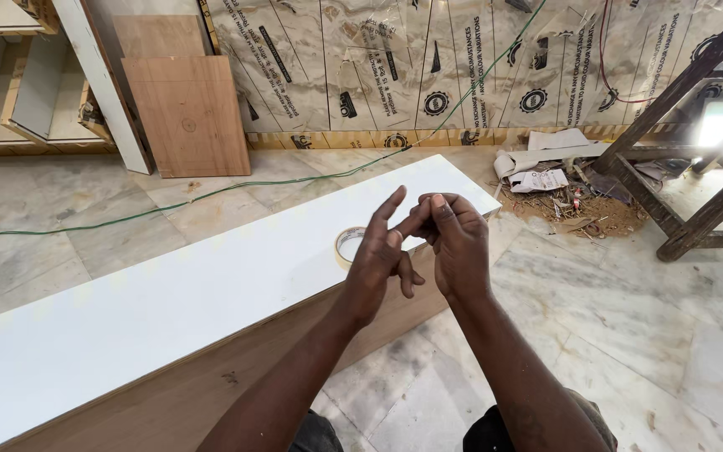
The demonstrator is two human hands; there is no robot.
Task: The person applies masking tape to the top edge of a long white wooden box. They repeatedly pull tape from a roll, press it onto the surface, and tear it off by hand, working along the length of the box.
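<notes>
The roll of tape (348, 243) lies flat on the white board (169, 293), hole facing up, near the board's far right end and just short of its front edge. It sits directly behind the left hand (376, 268), which partly covers its right side in this view; whether hand and roll touch cannot be told, though the hand appears raised above it. The left hand is the nearer of the two. Its fingers (391, 209) are loosely spread, the forefinger extended up and to the right. The right hand (459, 247) is held just beside it, fingers curled inward, fingertips meeting the left forefinger at the top. Something very small or thin may be pinched between them, possibly a tape end, but it is too small to confirm; neither hand grips the roll itself. The board serves as a worktop, its long axis running from lower left to upper right, with a brown wooden edge (236, 368) facing the person. The surface left of the roll is bare along the board's length. Beyond the right end, the marble floor (629, 335) is open, with a heap of sawdust and paper scraps (571, 205) further back near a dark wooden frame (679, 167). A green cable (211, 191) crosses the floor behind the board, and plywood sheets (187, 113) lean against the wrapped wall.
</notes>
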